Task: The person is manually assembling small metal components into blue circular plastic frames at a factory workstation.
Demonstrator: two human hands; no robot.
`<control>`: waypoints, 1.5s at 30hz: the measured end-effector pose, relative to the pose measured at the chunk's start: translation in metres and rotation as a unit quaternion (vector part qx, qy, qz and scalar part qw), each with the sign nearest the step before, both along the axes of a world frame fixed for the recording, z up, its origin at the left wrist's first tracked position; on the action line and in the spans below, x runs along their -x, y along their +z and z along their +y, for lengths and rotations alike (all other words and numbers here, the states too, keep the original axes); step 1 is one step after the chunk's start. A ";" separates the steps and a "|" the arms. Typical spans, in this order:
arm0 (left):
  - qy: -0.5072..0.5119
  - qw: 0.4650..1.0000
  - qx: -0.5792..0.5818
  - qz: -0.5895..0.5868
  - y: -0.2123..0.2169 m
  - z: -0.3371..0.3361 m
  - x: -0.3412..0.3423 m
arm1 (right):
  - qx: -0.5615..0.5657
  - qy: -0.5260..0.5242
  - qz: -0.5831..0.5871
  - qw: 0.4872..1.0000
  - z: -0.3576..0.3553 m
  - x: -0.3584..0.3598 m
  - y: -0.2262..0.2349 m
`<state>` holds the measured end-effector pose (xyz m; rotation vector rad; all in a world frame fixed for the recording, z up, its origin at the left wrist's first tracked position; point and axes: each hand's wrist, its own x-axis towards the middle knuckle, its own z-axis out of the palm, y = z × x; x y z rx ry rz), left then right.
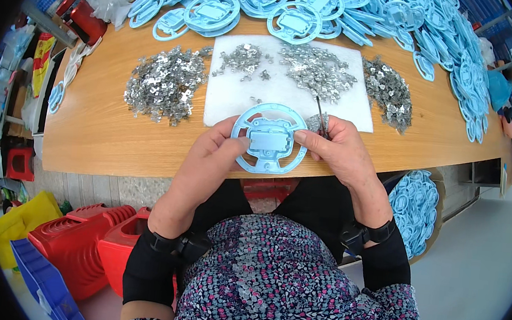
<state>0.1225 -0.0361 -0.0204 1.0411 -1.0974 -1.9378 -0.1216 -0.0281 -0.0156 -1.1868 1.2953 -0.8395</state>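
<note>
A light-blue plastic toy steering wheel (268, 141) is held up at the table's near edge, its ribbed, hollow side facing me. My left hand (213, 150) is closed on its left rim, thumb over the front. On the opposite rim my right hand (345, 149) grips with the thumb. That hand also keeps a thin dark pointed tool (320, 112), perhaps tweezers, between its fingers, and a grey wrap covers one fingertip. Beyond the wheel, small metal clips (318, 71) lie spread on a white sheet (227, 106), with a smaller cluster of clips (242, 58) to their left.
Metal clips are heaped left (165, 85) and right (389, 95) of the sheet on the wooden table (111, 141). Many blue wheels (402, 17) pile along the far and right edges. A container of blue parts (413, 210) stands below right; red stools (78, 242) stand lower left.
</note>
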 end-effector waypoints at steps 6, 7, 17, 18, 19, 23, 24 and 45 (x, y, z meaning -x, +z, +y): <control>0.037 0.988 0.110 -0.096 0.000 0.002 0.020 | -0.010 -0.009 -0.004 1.000 0.007 0.005 -0.002; 0.036 0.988 0.111 -0.097 0.002 0.003 0.025 | -0.009 -0.011 -0.005 1.000 0.008 0.006 -0.007; 0.037 0.964 0.179 -0.196 0.006 -0.001 0.038 | 0.013 0.000 -0.063 0.998 0.017 0.004 -0.014; 0.032 0.964 0.174 -0.199 0.007 -0.001 0.039 | 0.004 0.000 -0.065 0.998 0.017 0.004 -0.014; 0.031 0.964 0.174 -0.199 0.007 -0.001 0.039 | 0.004 -0.001 -0.065 0.998 0.017 0.003 -0.015; 0.034 0.958 0.193 -0.210 0.006 0.000 0.041 | 0.029 -0.001 -0.058 0.998 0.019 0.004 -0.019; 0.030 0.958 0.194 -0.207 0.006 0.000 0.041 | 0.030 0.008 -0.052 0.998 0.019 0.006 -0.020; -0.004 0.965 0.184 -0.188 0.003 -0.010 0.038 | -0.029 0.004 -0.111 0.993 0.021 0.004 -0.008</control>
